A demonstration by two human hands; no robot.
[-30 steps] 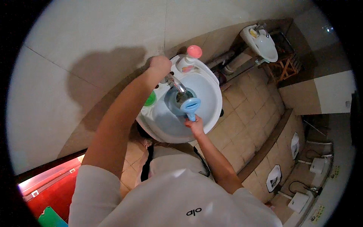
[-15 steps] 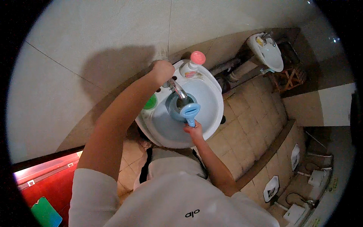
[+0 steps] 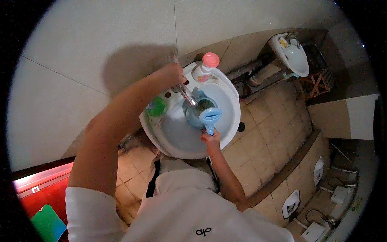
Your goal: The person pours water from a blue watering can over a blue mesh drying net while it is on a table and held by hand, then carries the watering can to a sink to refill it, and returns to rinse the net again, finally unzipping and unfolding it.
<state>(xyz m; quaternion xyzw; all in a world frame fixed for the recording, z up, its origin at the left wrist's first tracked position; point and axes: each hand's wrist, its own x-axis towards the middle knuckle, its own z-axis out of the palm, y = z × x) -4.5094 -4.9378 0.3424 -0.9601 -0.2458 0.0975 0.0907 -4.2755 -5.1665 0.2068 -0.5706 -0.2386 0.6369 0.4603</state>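
A light-blue plastic jug [image 3: 210, 115] with a partly covered top and a stubby handle sits in the white sink basin [image 3: 173, 135]. My right hand [image 3: 211, 137] is closed round its handle from the near side. Above the jug's opening ends the chrome faucet [image 3: 186, 95]; whether water runs from it I cannot make out. At the faucet's base, my left hand [image 3: 174, 74] is closed over its top, hiding the faucet handle.
On the sink's rim stand a white bottle with a pink top [image 3: 211, 60] and a green container [image 3: 157, 107]. A second sink [image 3: 296, 60] hangs farther right along the wall. Squat toilets [image 3: 291, 204] lie at right, a red panel [image 3: 44, 189] at lower left.
The jug and my right hand have shifted slightly right in the basin. My left forearm has swung lower while its hand stays at the faucet's top. The whole view has moved a little.
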